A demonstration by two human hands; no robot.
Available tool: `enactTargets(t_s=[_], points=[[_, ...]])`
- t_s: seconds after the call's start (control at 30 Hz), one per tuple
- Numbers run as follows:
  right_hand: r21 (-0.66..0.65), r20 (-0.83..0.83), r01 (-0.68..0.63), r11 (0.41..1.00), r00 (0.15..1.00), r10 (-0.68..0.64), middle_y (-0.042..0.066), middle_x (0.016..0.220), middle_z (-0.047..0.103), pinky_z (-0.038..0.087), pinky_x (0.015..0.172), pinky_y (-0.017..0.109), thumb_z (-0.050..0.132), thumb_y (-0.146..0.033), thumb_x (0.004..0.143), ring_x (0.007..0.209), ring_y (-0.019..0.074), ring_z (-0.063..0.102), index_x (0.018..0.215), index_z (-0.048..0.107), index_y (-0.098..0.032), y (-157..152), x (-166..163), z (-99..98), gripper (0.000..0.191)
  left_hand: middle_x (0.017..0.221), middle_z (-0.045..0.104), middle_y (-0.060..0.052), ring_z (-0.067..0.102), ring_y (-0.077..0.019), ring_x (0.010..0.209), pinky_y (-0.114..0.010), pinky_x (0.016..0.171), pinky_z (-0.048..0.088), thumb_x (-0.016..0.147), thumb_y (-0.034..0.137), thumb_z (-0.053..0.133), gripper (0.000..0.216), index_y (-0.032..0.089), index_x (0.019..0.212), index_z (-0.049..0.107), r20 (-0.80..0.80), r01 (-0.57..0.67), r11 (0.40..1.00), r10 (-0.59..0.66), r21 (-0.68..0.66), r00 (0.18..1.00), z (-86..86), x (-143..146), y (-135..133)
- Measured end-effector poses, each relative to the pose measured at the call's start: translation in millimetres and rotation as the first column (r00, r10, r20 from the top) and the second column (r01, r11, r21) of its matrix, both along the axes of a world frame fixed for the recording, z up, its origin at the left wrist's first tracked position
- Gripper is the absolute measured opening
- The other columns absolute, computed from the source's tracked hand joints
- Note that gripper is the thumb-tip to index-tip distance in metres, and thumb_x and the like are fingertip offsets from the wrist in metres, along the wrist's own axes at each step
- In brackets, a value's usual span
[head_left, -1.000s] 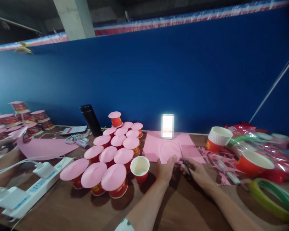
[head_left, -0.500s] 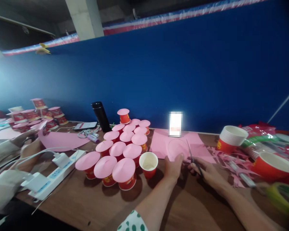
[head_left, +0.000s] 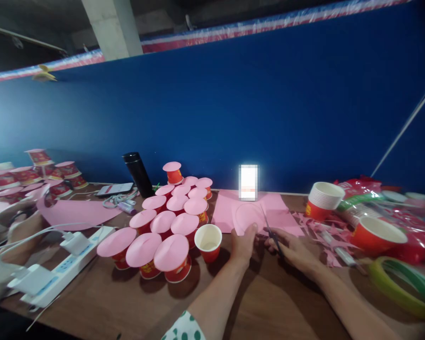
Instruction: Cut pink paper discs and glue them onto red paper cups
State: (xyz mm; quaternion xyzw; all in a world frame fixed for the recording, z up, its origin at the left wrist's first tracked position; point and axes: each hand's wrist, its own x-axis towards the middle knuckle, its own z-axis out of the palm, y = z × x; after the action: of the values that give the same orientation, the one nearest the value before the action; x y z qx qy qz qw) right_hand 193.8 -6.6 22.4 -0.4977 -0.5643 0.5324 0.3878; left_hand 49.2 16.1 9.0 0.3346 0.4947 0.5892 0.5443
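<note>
My left hand is closed on a piece of pink paper with a round outline on it, the thumb lying over its lower edge. In my right hand is a pair of dark-handled scissors, its blades pointing up along the right side of that paper. A larger pink sheet lies flat behind both hands. Left of my left hand stands an open red paper cup. Beside it are several red cups topped with pink paper discs.
A lit phone stands at the back. Stacked cups, pink scraps, a lying cup and tape rolls are at right. Leftward are a black bottle, a power strip and a co-worker's hand.
The view has turned slightly right, so everything sits further left in the picture. Both hands keep their hold on the paper and the scissors.
</note>
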Motion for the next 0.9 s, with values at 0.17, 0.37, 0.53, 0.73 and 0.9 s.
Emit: enactTargets(t_s=[0.17, 0.37, 0.53, 0.73, 0.9], points=[[0.026, -0.033, -0.013, 1.0, 0.999, 0.014, 0.002, 0.074, 0.063, 0.043, 0.054, 0.024, 0.069, -0.052, 0.07, 0.064, 0.0136, 0.057, 0.116, 0.056, -0.017, 2.1, 0.5, -3.3, 0.059, 0.057, 0.062, -0.004, 0.055, -0.0118, 0.047, -0.022, 0.045, 0.044, 0.067, 0.039, 0.072, 0.03, 0.01, 0.071, 0.064, -0.026, -0.011, 1.0, 0.012, 0.017, 1.0, -3.6, -0.2, 1.5], [0.001, -0.101, 0.008, 1.0, 0.995, -0.008, 0.0, 0.072, 0.061, 0.039, 0.05, 0.022, 0.073, -0.049, 0.067, 0.06, 0.0113, 0.054, 0.112, 0.057, -0.017, 0.9, -1.8, -1.1, 0.057, 0.059, 0.064, -0.004, 0.057, -0.0119, 0.049, -0.022, 0.047, 0.046, 0.066, 0.039, 0.072, 0.03, 0.01, 0.072, 0.065, -0.009, 0.019, 0.999, -0.019, 0.036, 1.0, -3.0, -0.5, 0.1], [0.003, -0.097, 0.016, 1.0, 0.995, -0.016, 0.002, 0.075, 0.063, 0.04, 0.052, 0.021, 0.071, -0.047, 0.07, 0.062, 0.0113, 0.054, 0.112, 0.058, -0.016, -0.3, -2.0, 2.5, 0.054, 0.056, 0.062, -0.004, 0.054, -0.0116, 0.046, -0.022, 0.043, 0.044, 0.066, 0.041, 0.072, 0.033, 0.01, 0.073, 0.065, -0.041, 0.016, 1.0, -0.015, 0.025, 0.999, -3.8, 0.0, 0.7], [-0.007, -0.077, 0.049, 0.999, 0.996, -0.049, 0.004, 0.079, 0.064, 0.04, 0.05, 0.021, 0.068, -0.051, 0.072, 0.064, 0.0119, 0.056, 0.114, 0.057, -0.018, -3.0, -2.2, 1.4, 0.055, 0.057, 0.064, -0.005, 0.057, -0.0134, 0.048, -0.024, 0.046, 0.047, 0.066, 0.042, 0.072, 0.035, 0.009, 0.075, 0.067, -0.043, 0.03, 0.998, -0.028, 0.056, 0.999, -2.8, 0.8, -1.0], [-0.006, -0.046, 0.032, 0.999, 0.998, -0.032, 0.003, 0.077, 0.063, 0.04, 0.05, 0.021, 0.065, -0.054, 0.074, 0.061, 0.0115, 0.055, 0.115, 0.057, -0.018, -5.7, -1.9, 3.7, 0.054, 0.057, 0.065, -0.006, 0.058, -0.0141, 0.05, -0.023, 0.047, 0.046, 0.067, 0.04, 0.071, 0.031, 0.01, 0.071, 0.068, -0.02, 0.041, 0.996, -0.04, 0.076, 0.999, 1.3, 1.0, -2.7]])
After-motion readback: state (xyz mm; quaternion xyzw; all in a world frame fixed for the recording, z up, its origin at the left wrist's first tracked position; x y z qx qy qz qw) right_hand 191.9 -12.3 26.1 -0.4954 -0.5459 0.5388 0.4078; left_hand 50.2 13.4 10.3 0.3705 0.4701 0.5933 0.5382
